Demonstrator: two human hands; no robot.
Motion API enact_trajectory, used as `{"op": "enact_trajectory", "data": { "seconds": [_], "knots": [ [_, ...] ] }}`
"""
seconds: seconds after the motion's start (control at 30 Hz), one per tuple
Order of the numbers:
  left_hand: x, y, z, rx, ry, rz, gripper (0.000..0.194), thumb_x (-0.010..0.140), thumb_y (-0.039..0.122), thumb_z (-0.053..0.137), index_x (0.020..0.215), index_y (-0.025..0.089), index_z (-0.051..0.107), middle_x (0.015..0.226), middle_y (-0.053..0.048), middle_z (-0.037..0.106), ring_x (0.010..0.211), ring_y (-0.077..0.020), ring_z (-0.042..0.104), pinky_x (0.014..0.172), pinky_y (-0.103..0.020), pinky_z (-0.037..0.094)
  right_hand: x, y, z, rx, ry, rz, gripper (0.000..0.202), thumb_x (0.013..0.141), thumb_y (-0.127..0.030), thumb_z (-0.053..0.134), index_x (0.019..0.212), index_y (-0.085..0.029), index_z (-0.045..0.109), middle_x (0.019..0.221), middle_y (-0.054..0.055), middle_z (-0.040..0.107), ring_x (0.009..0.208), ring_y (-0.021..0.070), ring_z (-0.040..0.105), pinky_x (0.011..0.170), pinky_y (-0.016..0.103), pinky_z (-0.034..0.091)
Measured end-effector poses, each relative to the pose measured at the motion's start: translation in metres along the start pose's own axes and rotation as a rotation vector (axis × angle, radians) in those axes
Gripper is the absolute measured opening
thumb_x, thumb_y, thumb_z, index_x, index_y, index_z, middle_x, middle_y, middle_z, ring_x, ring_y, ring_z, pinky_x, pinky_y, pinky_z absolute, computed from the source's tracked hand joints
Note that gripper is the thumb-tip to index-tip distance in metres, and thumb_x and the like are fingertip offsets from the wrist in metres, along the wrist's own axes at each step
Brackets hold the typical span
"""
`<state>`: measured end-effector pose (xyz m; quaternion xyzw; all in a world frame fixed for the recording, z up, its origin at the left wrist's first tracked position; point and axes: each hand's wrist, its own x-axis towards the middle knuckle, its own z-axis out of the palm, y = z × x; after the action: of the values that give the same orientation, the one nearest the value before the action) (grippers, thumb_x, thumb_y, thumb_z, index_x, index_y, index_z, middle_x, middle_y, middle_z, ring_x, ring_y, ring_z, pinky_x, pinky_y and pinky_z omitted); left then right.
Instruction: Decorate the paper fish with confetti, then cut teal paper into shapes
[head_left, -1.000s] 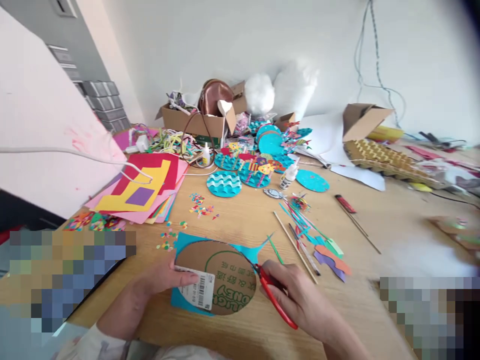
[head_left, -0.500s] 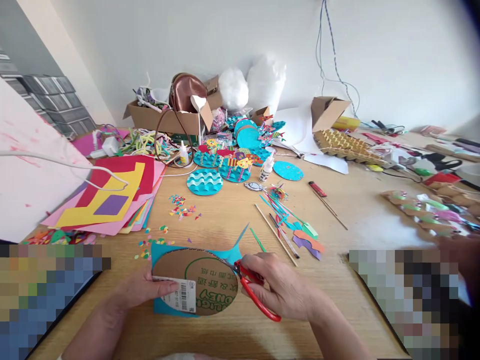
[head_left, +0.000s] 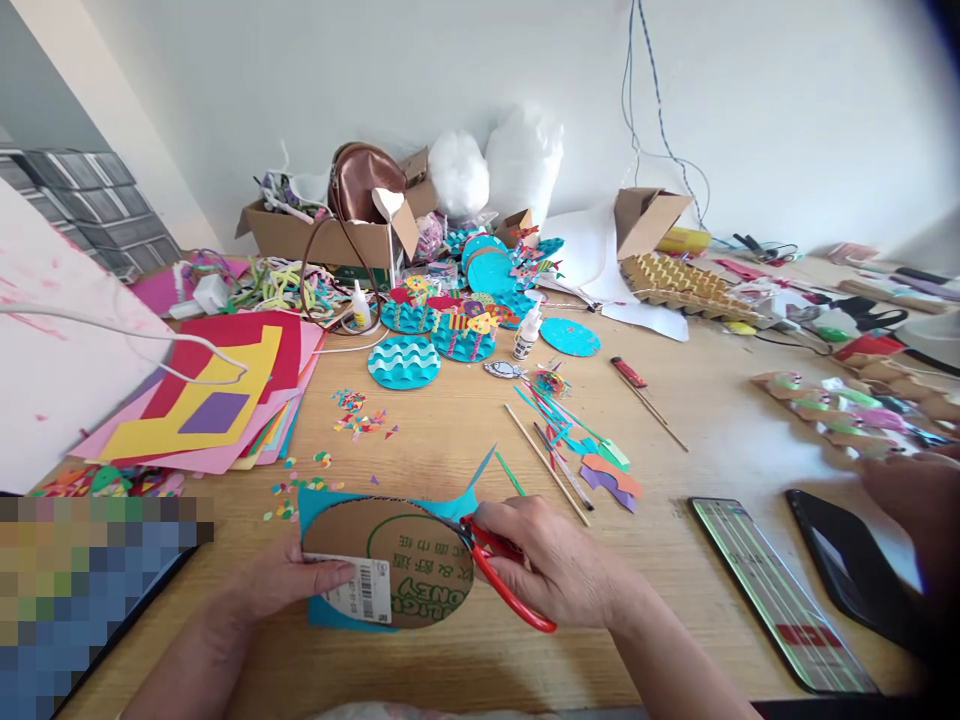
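My left hand (head_left: 281, 578) grips the left edge of an oval piece of cardboard (head_left: 341, 530) together with the blue paper (head_left: 319, 612) behind it, thumb on top over a white barcode label (head_left: 373, 590). Green print marks the cardboard's right half. Red-handled scissors (head_left: 517, 590) are in my right hand (head_left: 547, 555), fingers in the loops. Their blades lie at the oval's upper right edge, where a pointed strip of the blue paper sticks up. My fingers hide part of the handles.
Coloured paper sheets (head_left: 214, 400) are stacked at left. Blue wavy discs (head_left: 403, 362), a glue bottle (head_left: 527, 332) and paper strips (head_left: 559, 425) lie beyond my hands. A phone (head_left: 780, 600) rests at right, near another person's hand (head_left: 911, 510). A cardboard box (head_left: 330, 240) stands at the back.
The view has shifted slightly, moving everything a little left. Both hands keep the same hold, and the scissors stay at the oval's upper right edge.
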<state>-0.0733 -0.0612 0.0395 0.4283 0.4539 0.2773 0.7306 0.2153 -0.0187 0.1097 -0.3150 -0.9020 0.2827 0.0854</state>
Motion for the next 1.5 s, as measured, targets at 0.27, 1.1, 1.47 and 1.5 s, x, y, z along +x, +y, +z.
{"op": "enact_trajectory", "data": {
  "seconds": [0.27,1.1,1.47,1.5],
  "knots": [
    [0.002,-0.003,-0.001,0.001,-0.008,0.035,0.041,0.062,0.041,0.073,0.096,0.02,0.067,0.093,-0.008,0.072,0.088,-0.029,0.065,0.081,-0.043,0.049,-0.002,0.001,0.002,-0.028,0.03,-0.023,0.023,0.089,-0.031,0.037,0.073,-0.018,0.046,0.061,0.0,0.05,0.052,0.0106,0.041,0.053,0.023,0.026],
    [-0.002,0.006,0.007,-0.016,-0.061,-0.003,0.03,0.064,0.037,0.071,0.09,0.024,0.069,0.09,-0.002,0.072,0.089,-0.0262,0.065,0.084,-0.041,0.047,-0.004,0.0,0.004,-0.041,-0.008,-0.036,0.024,0.091,-0.035,0.034,0.079,-0.019,0.048,0.065,0.001,0.053,0.056,0.0118,0.044,0.054,0.023,0.027],
    [-0.001,0.005,0.006,-0.041,-0.038,0.0,0.025,0.064,0.03,0.071,0.088,0.024,0.069,0.086,-0.002,0.073,0.087,-0.0268,0.066,0.082,-0.043,0.049,-0.006,-0.001,0.006,-0.053,-0.005,-0.004,0.02,0.089,-0.034,0.037,0.079,-0.02,0.046,0.064,0.0,0.051,0.056,0.0119,0.041,0.055,0.022,0.027],
    [-0.002,0.006,0.008,-0.048,-0.024,0.001,0.025,0.064,0.03,0.071,0.088,0.024,0.07,0.084,-0.003,0.073,0.086,-0.0283,0.067,0.081,-0.045,0.049,-0.006,-0.001,0.006,-0.052,-0.008,0.002,0.019,0.089,-0.034,0.038,0.08,-0.02,0.046,0.064,0.0,0.051,0.056,0.012,0.041,0.054,0.022,0.027]
  ]
}}
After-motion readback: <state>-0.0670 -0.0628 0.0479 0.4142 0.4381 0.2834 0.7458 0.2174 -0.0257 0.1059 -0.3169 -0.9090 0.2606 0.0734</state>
